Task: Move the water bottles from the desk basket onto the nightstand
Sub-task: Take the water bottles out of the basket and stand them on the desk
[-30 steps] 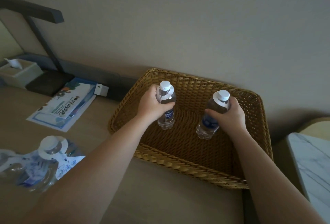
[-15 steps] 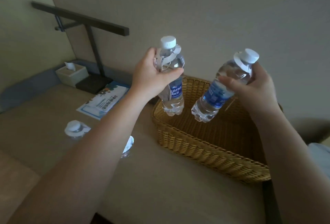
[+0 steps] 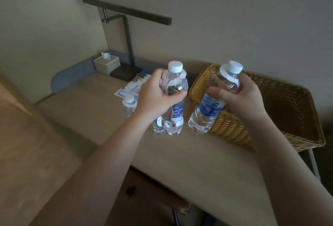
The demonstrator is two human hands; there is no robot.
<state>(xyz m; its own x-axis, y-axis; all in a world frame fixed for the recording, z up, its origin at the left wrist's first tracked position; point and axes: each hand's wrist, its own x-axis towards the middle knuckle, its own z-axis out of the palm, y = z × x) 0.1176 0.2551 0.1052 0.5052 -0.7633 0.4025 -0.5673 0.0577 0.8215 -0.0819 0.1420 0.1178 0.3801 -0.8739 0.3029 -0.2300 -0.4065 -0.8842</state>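
My left hand [image 3: 158,97] grips a clear water bottle [image 3: 173,103] with a white cap and blue label, held upright in the air above the desk. My right hand [image 3: 239,97] grips a second, similar bottle [image 3: 210,106], tilted with its cap to the upper right, just left of the wicker basket [image 3: 281,106]. The basket stands at the desk's right end and looks empty. A third capped bottle [image 3: 128,105] stands on the desk behind my left wrist, partly hidden. No nightstand is in view.
A dark desk lamp [image 3: 126,34] stands at the back on a square base, beside a tissue box [image 3: 107,64] and a printed leaflet [image 3: 134,86]. The beige desk [image 3: 189,162] runs toward me; a wooden panel [image 3: 27,153] lies at the left.
Both hands lifted the bottles out of the basket, then carried them left and toward me, clear of the basket rim. The view has swung left and pulled back.
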